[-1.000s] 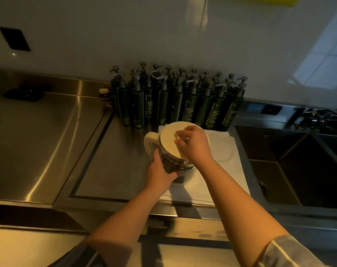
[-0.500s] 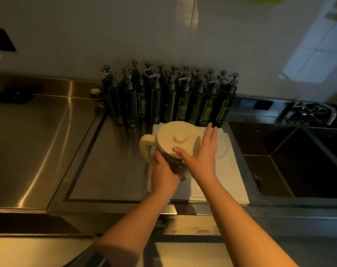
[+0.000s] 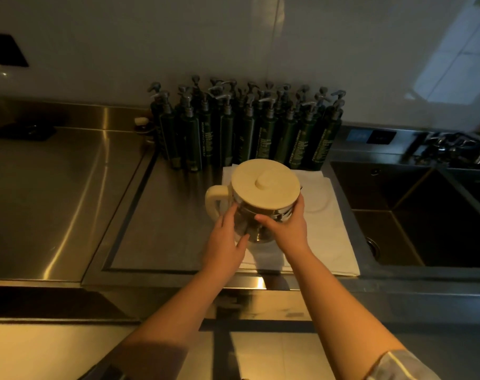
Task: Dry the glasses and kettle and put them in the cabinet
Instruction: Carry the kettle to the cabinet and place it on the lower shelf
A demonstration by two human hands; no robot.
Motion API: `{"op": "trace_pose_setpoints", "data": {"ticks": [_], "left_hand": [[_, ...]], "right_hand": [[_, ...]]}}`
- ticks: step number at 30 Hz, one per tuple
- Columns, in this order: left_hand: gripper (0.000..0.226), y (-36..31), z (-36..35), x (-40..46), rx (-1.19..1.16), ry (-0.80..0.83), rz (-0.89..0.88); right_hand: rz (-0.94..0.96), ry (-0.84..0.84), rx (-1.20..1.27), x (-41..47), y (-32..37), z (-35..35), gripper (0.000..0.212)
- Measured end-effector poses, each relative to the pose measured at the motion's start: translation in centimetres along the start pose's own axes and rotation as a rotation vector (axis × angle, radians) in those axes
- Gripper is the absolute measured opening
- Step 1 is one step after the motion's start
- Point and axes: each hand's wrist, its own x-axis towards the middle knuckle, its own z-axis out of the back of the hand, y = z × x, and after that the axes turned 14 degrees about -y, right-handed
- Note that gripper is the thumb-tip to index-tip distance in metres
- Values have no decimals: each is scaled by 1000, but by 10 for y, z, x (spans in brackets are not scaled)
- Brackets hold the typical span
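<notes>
A glass kettle (image 3: 263, 187) with a cream lid, round knob and cream handle on its left stands over a white cloth (image 3: 329, 237) on the steel counter. My left hand (image 3: 228, 239) lies against the kettle's near-left glass wall, fingers fairly straight. My right hand (image 3: 288, 226) wraps the near-right side of the body just under the lid rim, thumb in front and fingers round the far side. No glasses are in view.
Several dark green pump bottles (image 3: 244, 130) stand in a tight group against the wall behind the kettle. A deep steel sink (image 3: 414, 215) opens right of the cloth, with a tap (image 3: 453, 144) behind it. Flat steel counter (image 3: 49, 193) extends left.
My right hand left the lid knob, spread open over the lid's right side, then dropped to grip the kettle's body. The left hand stayed on the body.
</notes>
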Motion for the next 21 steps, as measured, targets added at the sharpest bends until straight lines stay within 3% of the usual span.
{"op": "trace_pose_setpoints", "data": {"ticks": [3, 5, 11, 21], "left_hand": [[65, -7, 14, 8, 25, -173, -115], [68, -9, 20, 20, 18, -221, -90], [87, -14, 23, 54, -63, 9, 140], [44, -2, 4, 78, -86, -3, 250]], "right_hand": [[-16, 64, 2, 13, -2, 7, 114], [-20, 113, 16, 20, -3, 12, 112], [-3, 222, 31, 35, 0, 21, 105], [-24, 223, 144, 25, -3, 19, 114]]}}
